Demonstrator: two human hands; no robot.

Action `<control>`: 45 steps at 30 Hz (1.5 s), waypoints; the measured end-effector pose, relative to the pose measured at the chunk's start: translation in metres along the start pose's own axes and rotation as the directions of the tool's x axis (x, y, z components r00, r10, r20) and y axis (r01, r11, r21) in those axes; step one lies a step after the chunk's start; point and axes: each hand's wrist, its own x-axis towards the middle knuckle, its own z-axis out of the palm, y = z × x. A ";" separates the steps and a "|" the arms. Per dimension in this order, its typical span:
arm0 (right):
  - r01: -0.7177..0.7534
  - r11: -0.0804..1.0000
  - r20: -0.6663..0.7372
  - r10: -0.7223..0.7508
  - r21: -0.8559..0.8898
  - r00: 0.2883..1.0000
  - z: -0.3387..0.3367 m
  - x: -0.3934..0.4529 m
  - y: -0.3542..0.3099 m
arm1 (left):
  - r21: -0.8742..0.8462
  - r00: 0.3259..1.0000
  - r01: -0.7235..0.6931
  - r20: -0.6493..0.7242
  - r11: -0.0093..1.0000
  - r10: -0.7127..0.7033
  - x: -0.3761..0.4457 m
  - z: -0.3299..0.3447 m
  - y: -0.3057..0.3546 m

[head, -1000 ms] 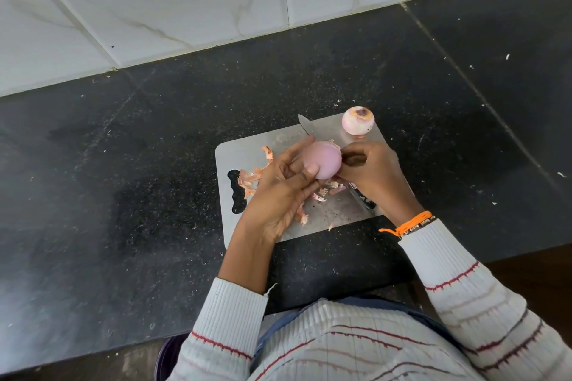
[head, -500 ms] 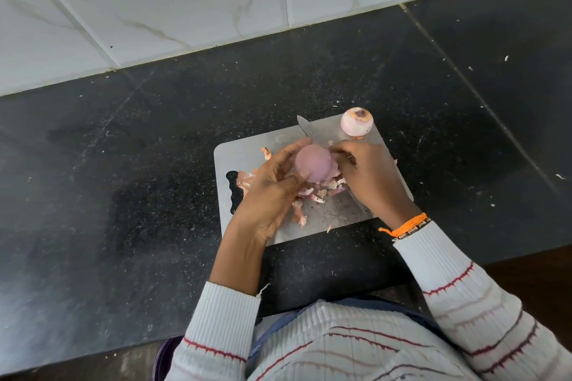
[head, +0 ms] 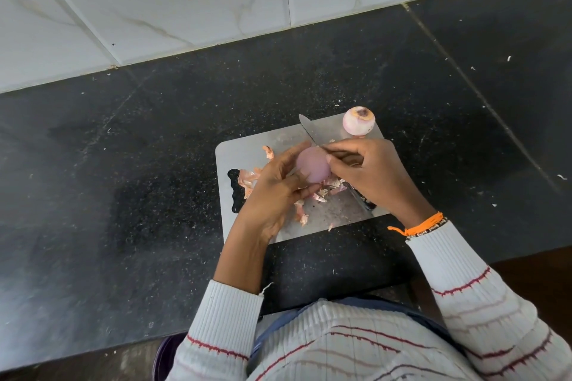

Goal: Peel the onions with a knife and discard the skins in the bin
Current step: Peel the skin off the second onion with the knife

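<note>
My left hand [head: 272, 192] holds a smooth pink peeled onion [head: 312, 167] just above the steel cutting board [head: 247, 151]. My right hand [head: 371, 173] meets the onion from the right, with thumb and forefinger pinched on its far right end. I cannot see what lies between those fingertips. The knife [head: 309, 130] lies on the board under my right hand, its blade tip pointing to the far left and its dark handle [head: 363, 199] showing near my wrist. A second peeled onion [head: 358, 120] stands at the board's far right corner. Loose skins [head: 247, 178] lie on the board around my left hand.
The board sits on a black speckled stone counter [head: 123, 179], with a white tiled wall [head: 185, 3] behind. Small scraps dot the counter. A purple rim [head: 162, 356], perhaps the bin, shows below the counter's front edge, by my left sleeve.
The onion has been turned in my left hand. My right fingers have shifted from its near side to its far right end. The knife and the second onion have stayed put.
</note>
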 end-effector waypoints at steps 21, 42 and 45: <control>-0.037 0.992 -0.077 0.047 0.124 0.996 0.003 0.005 0.020 | 0.064 0.998 -0.019 0.055 0.998 0.016 0.000 0.002 -0.003; -0.123 0.963 -0.033 0.134 0.240 0.990 0.005 0.001 0.011 | -0.003 0.998 -0.033 -0.048 0.999 0.033 0.005 0.003 -0.007; -0.071 0.982 -0.105 0.090 0.174 0.990 0.011 0.001 0.008 | 0.022 0.998 -0.031 -0.046 0.999 0.032 0.006 0.003 -0.007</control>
